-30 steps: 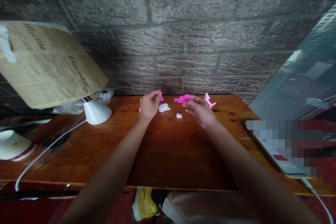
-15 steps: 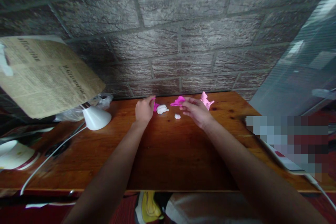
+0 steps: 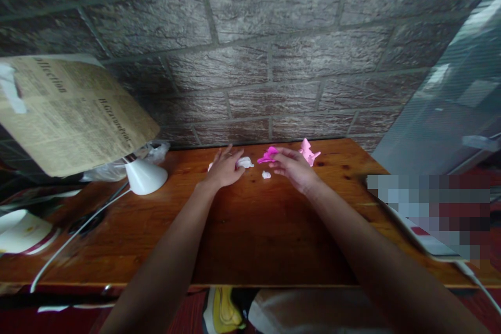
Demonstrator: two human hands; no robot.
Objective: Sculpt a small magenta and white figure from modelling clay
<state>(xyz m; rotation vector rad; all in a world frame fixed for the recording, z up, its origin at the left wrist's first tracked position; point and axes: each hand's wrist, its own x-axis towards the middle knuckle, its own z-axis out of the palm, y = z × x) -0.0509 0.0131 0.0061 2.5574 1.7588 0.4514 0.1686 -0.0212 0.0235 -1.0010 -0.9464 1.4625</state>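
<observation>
Grip: right hand (image 3: 294, 168) pinches the magenta piece (image 3: 267, 155) near the small white lump (image 3: 266, 175); light pressure should limit creasing. Left hand (image 3: 224, 168) has fingers spread apart beside the larger white lump (image 3: 246, 162); whether they touch it cannot be told.

Forearms (image 3: 172, 240) are bare; pale beige cloth trousers (image 3: 309, 310), dark sock (image 3: 245, 302), yellow shoe (image 3: 227, 310) with light grey edging (image 3: 209, 313).
</observation>
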